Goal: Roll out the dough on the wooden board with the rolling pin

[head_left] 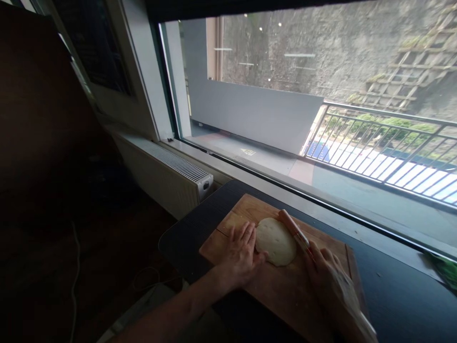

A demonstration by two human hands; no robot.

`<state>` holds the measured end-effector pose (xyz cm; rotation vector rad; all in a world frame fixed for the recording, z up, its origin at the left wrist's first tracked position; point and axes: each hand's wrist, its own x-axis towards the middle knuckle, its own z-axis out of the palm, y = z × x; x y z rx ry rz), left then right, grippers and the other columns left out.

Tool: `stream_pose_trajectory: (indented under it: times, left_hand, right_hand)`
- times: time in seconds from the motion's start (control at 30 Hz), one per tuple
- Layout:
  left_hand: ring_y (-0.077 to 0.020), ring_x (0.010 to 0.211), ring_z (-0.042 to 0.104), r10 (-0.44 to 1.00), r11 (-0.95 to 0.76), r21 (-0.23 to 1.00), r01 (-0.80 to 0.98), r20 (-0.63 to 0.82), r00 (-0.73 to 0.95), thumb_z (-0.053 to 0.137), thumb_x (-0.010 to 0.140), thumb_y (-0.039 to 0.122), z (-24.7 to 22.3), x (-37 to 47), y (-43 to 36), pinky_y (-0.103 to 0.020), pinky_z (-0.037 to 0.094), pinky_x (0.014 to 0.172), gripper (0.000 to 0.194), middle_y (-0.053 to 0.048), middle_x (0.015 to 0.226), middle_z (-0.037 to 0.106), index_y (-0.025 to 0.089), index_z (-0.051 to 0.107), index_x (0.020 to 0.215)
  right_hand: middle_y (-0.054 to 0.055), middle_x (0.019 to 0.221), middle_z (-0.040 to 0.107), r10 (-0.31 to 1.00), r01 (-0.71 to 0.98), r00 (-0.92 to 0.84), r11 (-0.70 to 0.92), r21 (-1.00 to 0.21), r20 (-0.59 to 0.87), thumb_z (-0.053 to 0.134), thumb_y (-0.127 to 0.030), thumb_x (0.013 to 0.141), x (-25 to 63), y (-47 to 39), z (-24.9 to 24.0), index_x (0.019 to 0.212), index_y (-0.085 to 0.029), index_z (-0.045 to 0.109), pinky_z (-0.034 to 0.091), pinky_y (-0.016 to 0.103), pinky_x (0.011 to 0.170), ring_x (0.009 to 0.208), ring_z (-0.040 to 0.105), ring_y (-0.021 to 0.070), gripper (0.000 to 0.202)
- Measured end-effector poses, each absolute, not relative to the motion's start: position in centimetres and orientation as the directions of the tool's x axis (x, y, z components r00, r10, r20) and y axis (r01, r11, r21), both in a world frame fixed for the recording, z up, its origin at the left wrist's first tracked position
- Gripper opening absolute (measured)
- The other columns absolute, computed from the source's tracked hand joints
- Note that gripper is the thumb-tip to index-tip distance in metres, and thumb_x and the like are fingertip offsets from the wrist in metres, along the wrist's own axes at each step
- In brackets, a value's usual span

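A flat, pale round of dough (275,242) lies on a wooden board (250,206). My right hand (330,274) is closed around the near end of a wooden rolling pin (291,224), which rests along the dough's right edge. On the dough's other side, my left hand (243,250) lies with its fingers outstretched, the fingertips and thumb at the dough's left edge. Nothing shows in its grasp. The end of the pin inside my right hand is mostly hidden by the fingers.
Beneath the board is a dark table (189,238) with a rounded left corner. A white radiator (178,166) stands beyond that corner. The window sill (271,183) runs along the far side. Green leaves (444,269) lie at the right edge, and a pale cable (75,271) trails at left.
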<state>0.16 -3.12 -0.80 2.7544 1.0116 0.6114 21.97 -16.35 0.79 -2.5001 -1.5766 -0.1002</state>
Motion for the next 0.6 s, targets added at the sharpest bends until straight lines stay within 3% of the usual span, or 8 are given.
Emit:
stream_pose_trajectory:
  times: [0.13, 0.23, 0.4, 0.6]
  left_hand:
    - [-0.0272, 0.138, 0.012, 0.714, -0.700, 0.281, 0.657, 0.272, 0.645, 0.023, 0.091, 0.058, -1.8, 1.7, -3.2, -0.050, 0.008, 0.111, 0.072, -0.015, 0.149, 0.023, 0.009, 0.027, 0.142]
    - [-0.0282, 0.138, 0.013, 0.729, -0.684, 0.301, 0.665, 0.249, 0.637, 0.020, 0.090, 0.059, -1.0, 2.2, -1.8, -0.052, 0.007, 0.110, 0.070, -0.013, 0.148, 0.027, 0.011, 0.032, 0.140]
    - [-0.0282, 0.137, 0.017, 0.631, -0.772, 0.270, 0.575, 0.216, 0.745, 0.023, 0.089, 0.061, 0.7, 2.5, 0.8, -0.053, 0.008, 0.110, 0.065, -0.010, 0.143, 0.038, 0.017, 0.046, 0.131]
    - [-0.0271, 0.137, 0.017, 0.600, -0.798, 0.238, 0.553, 0.244, 0.762, 0.023, 0.091, 0.059, -0.5, 3.6, 1.0, -0.053, 0.006, 0.110, 0.068, -0.013, 0.147, 0.030, 0.014, 0.034, 0.139]
  right_hand:
    - [0.004, 0.099, 0.056, 0.883, 0.899, 0.438, -0.424, -0.111, 0.172, 0.025, -0.040, 0.095, 21.5, -16.3, 0.8, 0.128, -0.030, 0.039, 0.042, 0.031, 0.067, 0.090, 0.055, 0.0213, 0.037]
    - [0.004, 0.099, 0.056, 0.883, 0.900, 0.435, -0.421, -0.112, 0.176, 0.026, -0.040, 0.095, 21.5, -16.3, 0.8, 0.128, -0.030, 0.040, 0.042, 0.030, 0.068, 0.093, 0.055, 0.0216, 0.037]
    - [0.003, 0.100, 0.058, 0.911, 0.915, 0.392, -0.371, -0.160, 0.129, 0.029, -0.042, 0.094, 23.2, -16.5, 1.0, 0.127, -0.032, 0.042, 0.043, 0.029, 0.069, 0.096, 0.055, 0.0208, 0.037]
    - [0.003, 0.104, 0.059, 0.954, 0.953, 0.270, -0.245, -0.176, 0.134, 0.030, -0.040, 0.094, 25.4, -17.7, 1.7, 0.128, -0.030, 0.043, 0.044, 0.029, 0.075, 0.100, 0.055, 0.0205, 0.039]
